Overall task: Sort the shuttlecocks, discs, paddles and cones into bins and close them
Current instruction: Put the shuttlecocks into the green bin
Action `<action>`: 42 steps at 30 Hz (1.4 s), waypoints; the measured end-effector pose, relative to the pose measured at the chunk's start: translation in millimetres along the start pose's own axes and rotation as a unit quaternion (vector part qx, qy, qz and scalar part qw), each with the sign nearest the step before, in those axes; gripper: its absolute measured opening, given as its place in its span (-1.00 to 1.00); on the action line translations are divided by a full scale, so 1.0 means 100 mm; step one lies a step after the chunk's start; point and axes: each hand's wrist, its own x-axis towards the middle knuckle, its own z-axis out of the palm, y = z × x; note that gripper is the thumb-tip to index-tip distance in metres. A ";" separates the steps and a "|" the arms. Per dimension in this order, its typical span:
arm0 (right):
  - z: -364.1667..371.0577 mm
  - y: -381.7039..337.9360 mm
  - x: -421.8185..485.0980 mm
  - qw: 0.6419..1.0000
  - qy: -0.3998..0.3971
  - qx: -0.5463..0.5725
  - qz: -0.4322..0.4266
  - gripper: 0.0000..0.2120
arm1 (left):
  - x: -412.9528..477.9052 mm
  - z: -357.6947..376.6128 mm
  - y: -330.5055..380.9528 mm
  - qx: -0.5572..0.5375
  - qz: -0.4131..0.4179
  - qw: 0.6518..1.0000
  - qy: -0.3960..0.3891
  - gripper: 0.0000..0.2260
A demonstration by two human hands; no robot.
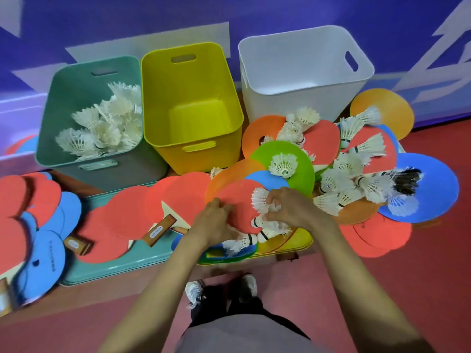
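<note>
While the right hand (288,207) curls its fingers round a bunch of shuttlecocks (260,200), the left hand (214,220) lies just beside it, fingers bent onto a red piece (237,202) that could be a paddle or a disc. More shuttlecocks show under the left wrist, but whether that hand grips them cannot be told. Below the arms are two shoes (195,291) on a red floor (407,289).

The shuttlecocks have white feathers and a white cork ringed by a dark band. One among the heap at right has black feathers (407,179).

Paddles (127,217) with red faces and wooden handles overlap on a teal lid (122,266). A pale label (156,234) on one handle is too small to read. At far left, blue paddles (48,261) carry a line of dark print, also unreadable. A yellow lid (300,240) lies under the pile by the right hand.

Farther out, flat discs (303,179) in green, orange, blue and red overlap, with loose shuttlecocks strewn over them, one upright on the green disc.

At the back stand three bins. The green bin (63,110), at left, holds a heap of shuttlecocks. The yellow bin (158,85) touches it, and the white bin (305,59) is apart at right. All are open, against a blue wall (254,11).
</note>
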 end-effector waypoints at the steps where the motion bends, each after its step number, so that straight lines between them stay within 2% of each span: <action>1: -0.01 -0.01 0.00 1.000 0.016 -0.006 -0.004 -0.65 | -0.02 -0.01 0.00 -0.004 -0.021 1.000 0.010 -0.46; 4: -0.01 -0.04 0.01 0.999 0.050 -0.017 0.004 -0.66 | -0.05 -0.02 0.02 -0.020 -0.066 0.997 0.032 -0.66; 10: 0.08 -0.04 0.02 0.992 0.094 -0.075 0.035 -0.60 | -0.12 0.04 0.11 -0.196 -0.092 0.976 0.009 -0.69; 12: 0.10 -0.05 0.02 0.992 0.104 -0.063 0.039 -0.61 | -0.15 0.07 0.18 -0.201 -0.088 0.976 0.010 -0.76; 15: 0.11 -0.08 -0.02 0.991 0.119 -0.047 0.045 -0.56 | -0.18 0.11 0.27 -0.200 -0.075 0.975 0.053 -0.87; 18: 0.06 -0.09 -0.08 0.991 0.111 -0.049 0.059 -0.46 | -0.21 0.05 0.31 -0.190 -0.034 0.970 0.148 -0.82; 22: 0.00 -0.05 -0.14 0.994 0.076 -0.032 0.067 -0.54 | -0.17 -0.08 0.40 -0.059 0.021 0.960 0.274 -0.78; 24: 0.03 -0.03 -0.15 0.995 0.073 -0.018 0.063 -0.65 | -0.11 -0.03 0.44 -0.024 0.039 0.960 0.276 -0.73; 27: 0.04 0.01 -0.16 0.989 0.126 0.062 0.049 -0.79 | -0.07 0.12 0.48 -0.064 0.094 0.962 0.246 -0.68; 29: 0.00 0.02 -0.19 0.980 0.169 0.099 0.035 -0.83 | -0.05 0.19 0.49 -0.068 0.123 0.965 0.223 -0.56; 32: -0.08 0.04 -0.24 0.969 0.219 0.114 0.010 -0.85 | -0.02 0.27 0.50 -0.002 0.142 0.964 0.223 -0.40; 35: -0.12 0.06 -0.26 0.961 0.241 0.133 -0.004 -0.86 | 0.05 0.36 0.53 0.015 0.122 0.957 0.262 -0.46; 40: -0.11 0.10 -0.24 0.956 0.250 0.151 0.001 -0.85 | 0.16 0.42 0.61 -0.005 0.097 0.958 0.271 -0.41; 42: -0.10 0.10 -0.24 0.955 0.253 0.152 0.000 -0.85 | 0.19 0.41 0.63 -0.027 0.084 0.959 0.271 -0.45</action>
